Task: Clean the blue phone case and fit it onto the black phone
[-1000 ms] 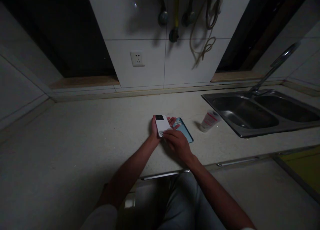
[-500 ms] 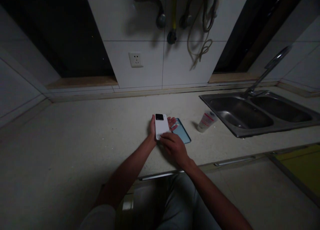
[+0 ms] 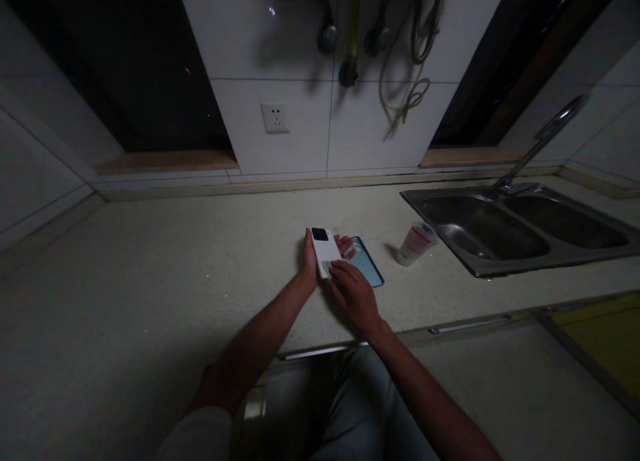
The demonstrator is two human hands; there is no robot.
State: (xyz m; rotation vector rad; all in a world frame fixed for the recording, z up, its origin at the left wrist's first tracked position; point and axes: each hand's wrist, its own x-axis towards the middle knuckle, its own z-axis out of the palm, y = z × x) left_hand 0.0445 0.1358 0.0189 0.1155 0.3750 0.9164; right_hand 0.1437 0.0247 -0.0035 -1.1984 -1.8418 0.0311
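A white smartphone (image 3: 327,249), back side up with a black camera block at its far end, lies in my left hand (image 3: 309,255). The left thumb runs along its left edge, and the left fingers show past its right side. My right hand (image 3: 356,293) is closed at the phone's near end, fingertips on the back and thumb low by the bottom edge. Close to those fingertips is a small greyish patch (image 3: 327,266) with fine markings. A light blue phone case (image 3: 367,269) with camera cut-outs lies on the counter, partly behind both hands.
To the right stands a tilted-looking clear plastic cup (image 3: 416,244) with red print. Beyond it are a double steel sink (image 3: 475,269) and a tap (image 3: 537,144). A wall socket (image 3: 275,118) and hanging pipes and hoses are on the tiled wall behind the pale counter (image 3: 165,261).
The phone has turned slightly, its near end swinging right. My right fingers have shifted a little right, and more of the greyish patch shows. The whole view has moved slightly.
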